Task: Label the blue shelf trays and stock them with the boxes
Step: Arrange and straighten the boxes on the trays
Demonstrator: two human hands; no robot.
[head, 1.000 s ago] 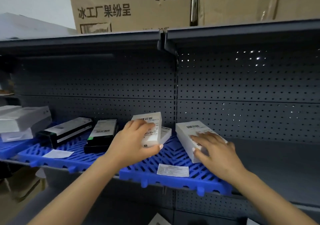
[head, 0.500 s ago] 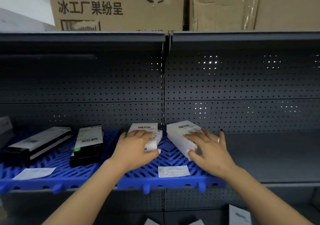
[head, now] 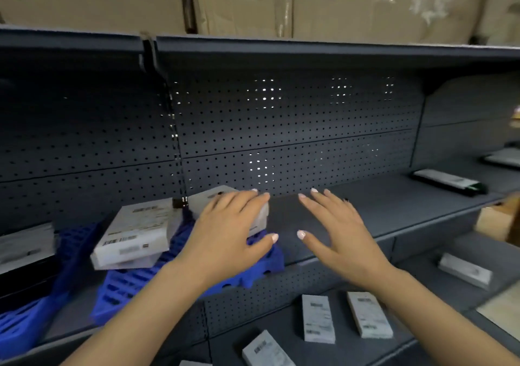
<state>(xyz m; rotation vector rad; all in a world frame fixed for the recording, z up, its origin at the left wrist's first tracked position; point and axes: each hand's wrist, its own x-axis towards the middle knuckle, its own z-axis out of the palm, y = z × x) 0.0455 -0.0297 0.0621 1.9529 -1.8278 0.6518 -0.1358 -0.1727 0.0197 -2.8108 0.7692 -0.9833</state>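
Head view: stocking step. My left hand point(head: 228, 236) lies flat on a white box point(head: 225, 199) at the blue tray point(head: 261, 264)'s right end; my right hand point(head: 337, 233) hovers open right of the tray. Next, I judge, fetch boxes point(head: 318, 317) below it.

My left hand point(head: 228, 236) rests flat on a white box point(head: 225, 196) on the blue tray point(head: 135, 284); my right hand point(head: 337, 233) hovers open, fingers spread, just right of that tray.
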